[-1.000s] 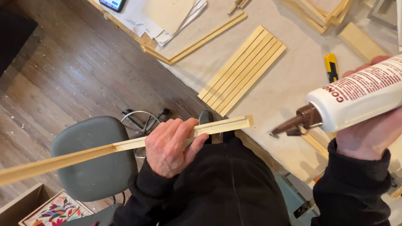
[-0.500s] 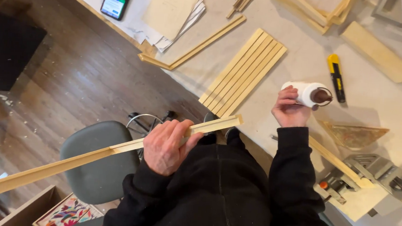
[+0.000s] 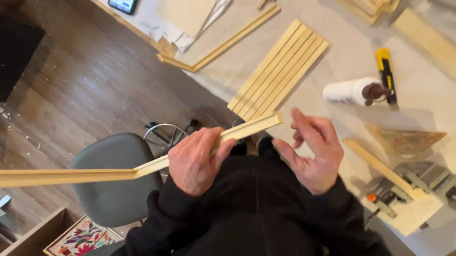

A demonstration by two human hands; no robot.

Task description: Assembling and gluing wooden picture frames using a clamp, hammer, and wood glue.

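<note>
A long wood stick held over the lap, glue bottle lying on the worktop.

The left hand has its grip closed around the long wood stick, near the worktop edge. The right hand is open and holds nothing. Far right, the white glue bottle lies on its side beside a yellow knife. A row of flat sticks lies just past the hands.

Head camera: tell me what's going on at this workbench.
A person in a black top sits at a cluttered table. The left hand grips a long wooden strip held out over the floor. The right hand is open and empty beside the strip's near end. A white glue tube lies on the table next to a yellow utility knife, with a row of flat wooden slats nearby.
</note>
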